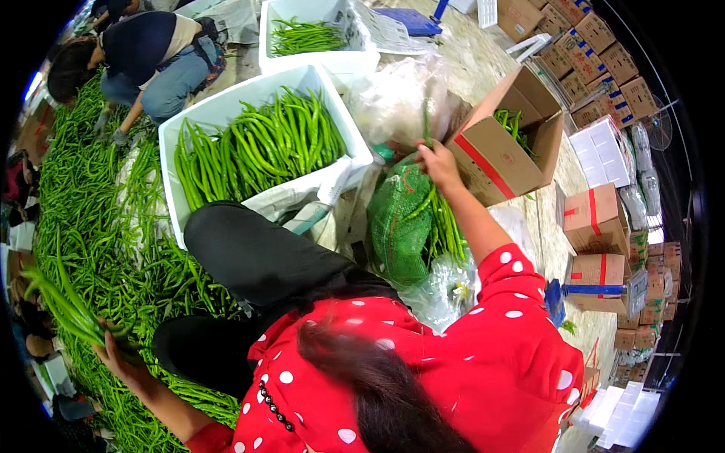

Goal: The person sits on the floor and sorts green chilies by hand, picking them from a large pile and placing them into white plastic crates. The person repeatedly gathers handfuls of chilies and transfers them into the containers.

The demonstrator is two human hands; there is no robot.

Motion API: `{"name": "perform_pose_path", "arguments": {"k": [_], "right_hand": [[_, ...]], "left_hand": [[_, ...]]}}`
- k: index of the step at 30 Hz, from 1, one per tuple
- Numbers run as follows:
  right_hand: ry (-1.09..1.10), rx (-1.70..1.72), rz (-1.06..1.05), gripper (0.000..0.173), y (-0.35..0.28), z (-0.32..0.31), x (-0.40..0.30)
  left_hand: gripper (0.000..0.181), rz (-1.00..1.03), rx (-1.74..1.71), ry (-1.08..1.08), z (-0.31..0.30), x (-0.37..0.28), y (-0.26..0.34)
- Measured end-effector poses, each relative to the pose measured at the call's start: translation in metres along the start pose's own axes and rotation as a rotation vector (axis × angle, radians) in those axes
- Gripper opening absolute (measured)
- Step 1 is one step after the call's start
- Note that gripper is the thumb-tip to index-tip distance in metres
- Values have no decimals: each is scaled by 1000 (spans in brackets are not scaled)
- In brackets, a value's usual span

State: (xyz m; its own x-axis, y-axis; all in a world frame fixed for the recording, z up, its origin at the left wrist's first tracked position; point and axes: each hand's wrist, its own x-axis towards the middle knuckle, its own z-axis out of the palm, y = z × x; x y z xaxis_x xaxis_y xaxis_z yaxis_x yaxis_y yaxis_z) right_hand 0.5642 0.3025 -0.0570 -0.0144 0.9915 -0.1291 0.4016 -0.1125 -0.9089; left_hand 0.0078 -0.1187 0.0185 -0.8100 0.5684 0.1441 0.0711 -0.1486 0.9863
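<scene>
At the lower left, my left hand (116, 354) is closed around a bunch of long green chili peppers (71, 311), above a wide heap of the same peppers (90, 215). On the other side, my right hand (437, 161) grips a green pepper (426, 122) that points away from me, over a green mesh sack (399, 221). Loose peppers (444, 221) lie along the sack's right side. Beyond my knee stands a white foam box (170, 170) with peppers laid side by side in it.
A second foam box (320, 61) with peppers stands behind. An open cardboard box (490, 153) holding peppers is right of my right hand, near clear plastic bags (402, 96). A person (147, 56) crouches at the heap, upper left. Stacked cartons (595, 62) line the right.
</scene>
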Motion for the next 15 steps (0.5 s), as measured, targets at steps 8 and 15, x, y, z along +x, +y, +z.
{"name": "perform_pose_path", "arguments": {"k": [8,15], "right_hand": [[-38,171,692,16,140,-62,-8],[-86,130,551,13,114,-99,18]], "left_hand": [[50,38,-39,-42,61,15,-24],[53,-10,55,45,77,-6,-20]]}}
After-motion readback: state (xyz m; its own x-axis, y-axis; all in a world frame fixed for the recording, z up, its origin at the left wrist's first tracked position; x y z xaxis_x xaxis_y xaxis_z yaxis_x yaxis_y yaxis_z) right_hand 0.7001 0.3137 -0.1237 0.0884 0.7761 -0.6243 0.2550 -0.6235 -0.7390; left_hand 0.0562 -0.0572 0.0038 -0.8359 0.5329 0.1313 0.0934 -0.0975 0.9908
